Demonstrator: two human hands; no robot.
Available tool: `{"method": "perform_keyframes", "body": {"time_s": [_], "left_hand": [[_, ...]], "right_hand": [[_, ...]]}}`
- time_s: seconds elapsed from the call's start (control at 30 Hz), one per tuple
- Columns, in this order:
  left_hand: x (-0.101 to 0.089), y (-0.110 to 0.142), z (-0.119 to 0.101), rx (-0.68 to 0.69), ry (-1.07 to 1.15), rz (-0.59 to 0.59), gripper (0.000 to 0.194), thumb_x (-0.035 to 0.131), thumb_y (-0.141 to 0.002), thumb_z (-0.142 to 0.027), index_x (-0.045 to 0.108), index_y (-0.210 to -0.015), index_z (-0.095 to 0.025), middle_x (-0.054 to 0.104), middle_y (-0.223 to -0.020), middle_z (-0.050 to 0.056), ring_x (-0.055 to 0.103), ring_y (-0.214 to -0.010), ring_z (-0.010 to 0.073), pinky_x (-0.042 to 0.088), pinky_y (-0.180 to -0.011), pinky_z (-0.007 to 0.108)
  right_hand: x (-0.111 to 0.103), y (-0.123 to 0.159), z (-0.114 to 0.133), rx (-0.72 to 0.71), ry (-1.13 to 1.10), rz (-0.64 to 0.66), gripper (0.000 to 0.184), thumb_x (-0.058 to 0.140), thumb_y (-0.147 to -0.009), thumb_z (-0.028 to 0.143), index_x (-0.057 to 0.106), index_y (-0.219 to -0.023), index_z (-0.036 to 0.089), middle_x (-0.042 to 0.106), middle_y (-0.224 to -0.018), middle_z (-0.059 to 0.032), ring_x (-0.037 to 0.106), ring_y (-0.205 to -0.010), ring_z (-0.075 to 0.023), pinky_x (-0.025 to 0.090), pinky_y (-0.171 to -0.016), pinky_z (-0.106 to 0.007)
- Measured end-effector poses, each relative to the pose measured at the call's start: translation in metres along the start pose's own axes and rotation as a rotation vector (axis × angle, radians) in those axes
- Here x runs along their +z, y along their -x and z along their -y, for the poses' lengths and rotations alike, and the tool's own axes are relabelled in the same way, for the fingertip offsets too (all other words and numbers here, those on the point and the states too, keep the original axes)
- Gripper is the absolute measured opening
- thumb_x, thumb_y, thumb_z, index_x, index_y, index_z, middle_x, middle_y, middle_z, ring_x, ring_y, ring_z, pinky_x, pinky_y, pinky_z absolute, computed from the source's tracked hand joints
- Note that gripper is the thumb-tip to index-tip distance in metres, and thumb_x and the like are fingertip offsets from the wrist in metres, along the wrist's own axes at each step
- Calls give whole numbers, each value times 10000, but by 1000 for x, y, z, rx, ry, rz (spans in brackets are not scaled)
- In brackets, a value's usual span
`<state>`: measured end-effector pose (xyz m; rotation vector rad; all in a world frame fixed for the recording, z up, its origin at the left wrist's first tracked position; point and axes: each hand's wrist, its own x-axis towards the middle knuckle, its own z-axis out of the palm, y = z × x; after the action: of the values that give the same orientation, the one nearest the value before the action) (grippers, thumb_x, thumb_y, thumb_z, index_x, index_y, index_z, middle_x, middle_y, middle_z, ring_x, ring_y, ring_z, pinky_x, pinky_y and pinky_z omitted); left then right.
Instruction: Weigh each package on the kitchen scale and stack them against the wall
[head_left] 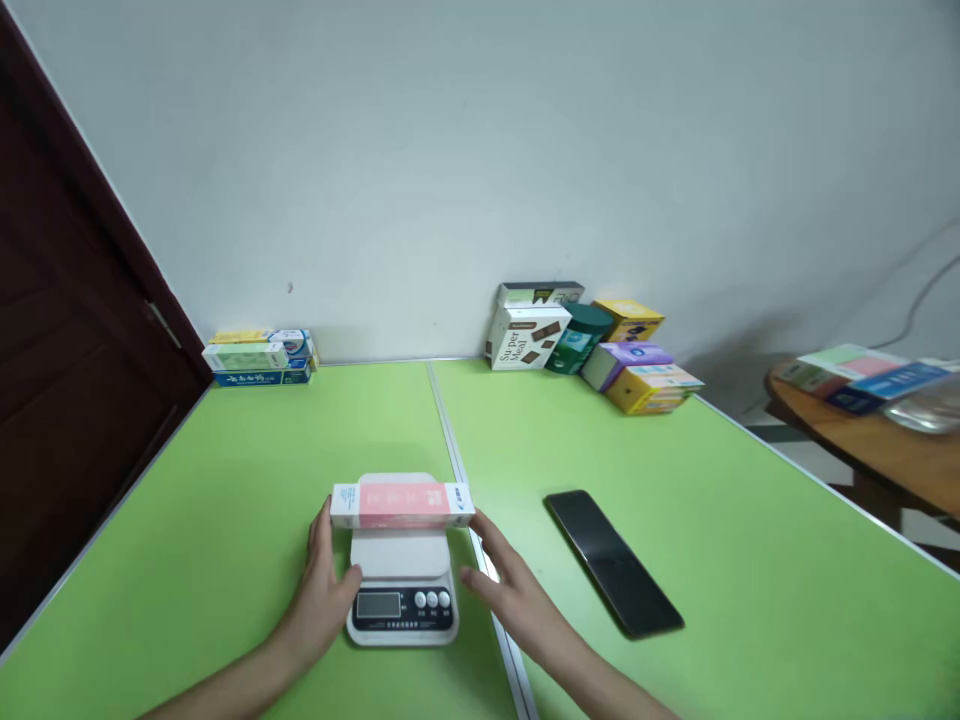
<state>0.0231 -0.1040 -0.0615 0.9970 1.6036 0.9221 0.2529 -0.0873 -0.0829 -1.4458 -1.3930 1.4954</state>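
A long pink-and-white toothpaste box [403, 505] lies crosswise over the platform of a white kitchen scale [400, 555]. Whether it rests on the platform or hovers just above it I cannot tell. My left hand [324, 590] has its fingers against the box's left end, its thumb apart near the scale's left side. At the box's other end are the fingertips of my right hand [514, 590], thumb apart too. Between them the two hands hold the box by its ends. The scale's small display shows no readable number.
Right of the scale lies a black phone [613, 563]. Several toothpaste boxes [261, 358] are stacked at the back left. By the wall stand a Super Meal box [527, 338], a green canister [577, 338] and yellow and purple boxes [649, 388]. A wooden table [832, 425] holds more boxes.
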Motion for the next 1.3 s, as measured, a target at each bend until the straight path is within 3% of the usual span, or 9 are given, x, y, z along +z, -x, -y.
{"method": "perform_keyframes", "body": {"time_s": [0.2, 0.33, 0.5, 0.63, 0.7, 0.83, 1.0, 1.13, 1.3], "left_hand": [[-27, -11, -5, -216, -87, -104, 763, 452, -836, -268, 13, -1459, -249, 19, -1552, 117, 155, -1393, 341, 285, -1059, 559], [-51, -21, -3, -189, -112, -131, 723, 421, -859, -342, 17, -1456, -290, 125, -1538, 128, 211, -1379, 340, 317, -1033, 564], [-56, -33, -2, -173, -76, -50, 639, 418, -875, -375, 139, -1446, -311, 280, -1498, 94, 291, -1352, 331, 325, -1023, 586], [-42, -41, -7, -115, -36, -13, 665, 515, -810, -215, 261, -1421, -284, 364, -1464, 53, 386, -1312, 262, 391, -1031, 469], [-38, -48, -3, -90, -52, 0, 643, 560, -770, -214, 359, -1376, -293, 460, -1400, 47, 441, -1271, 271, 441, -987, 473], [-44, -60, 12, 14, -180, 25, 586, 653, -679, -370, 527, -1247, -291, 605, -1236, 48, 510, -1190, 315, 488, -916, 511], [-56, -70, 12, 241, -366, -26, 546, 672, -584, -568, 655, -1061, -302, 578, -1205, 43, 601, -1036, 294, 581, -747, 391], [-44, -75, -17, 325, -403, 47, 463, 673, -605, -545, 674, -1003, -309, 622, -1058, 25, 646, -894, 233, 580, -741, 330], [10, -83, -74, 404, -427, 166, 423, 675, -653, -462, 662, -1036, -285, 625, -1060, 30, 638, -902, 222, 552, -820, 347]], "right_hand": [[-17, -10, -10, -46, -167, -119, 693, 646, -672, 354, 423, -1316, 232, 405, -1417, -113, 339, -1328, -275, 250, -1103, -452], [-28, -15, -5, -37, -310, -148, 577, 671, -646, 319, 497, -1191, 238, 544, -1198, -115, 574, -1052, -263, 450, -908, -442], [-14, -28, -4, -127, -286, -120, 569, 616, -685, 239, 458, -1231, 252, 521, -1135, -74, 586, -783, -154, 479, -687, -321], [-4, -39, -2, -184, -117, -115, 623, 560, -723, 174, 396, -1316, 267, 505, -1123, -53, 514, -692, -112, 442, -619, -273], [-5, -42, 2, -185, -36, -114, 587, 543, -740, 165, 417, -1306, 256, 519, -1063, -41, 497, -676, -113, 441, -620, -273], [-10, -43, 9, -187, 50, -104, 509, 536, -743, 147, 481, -1241, 240, 528, -989, -27, 484, -665, -120, 438, -609, -269], [-18, -41, 12, -233, 64, -100, 455, 539, -713, 98, 534, -1150, 222, 543, -977, -24, 500, -714, -134, 445, -656, -276], [-44, -42, 15, -279, 74, -91, 433, 548, -727, 119, 543, -1143, 238, 562, -961, -17, 522, -741, -145, 455, -675, -286], [-106, -46, 19, -306, 94, -200, 419, 578, -741, 185, 553, -1156, 235, 589, -870, -8, 537, -738, -160, 462, -705, -315]]}}
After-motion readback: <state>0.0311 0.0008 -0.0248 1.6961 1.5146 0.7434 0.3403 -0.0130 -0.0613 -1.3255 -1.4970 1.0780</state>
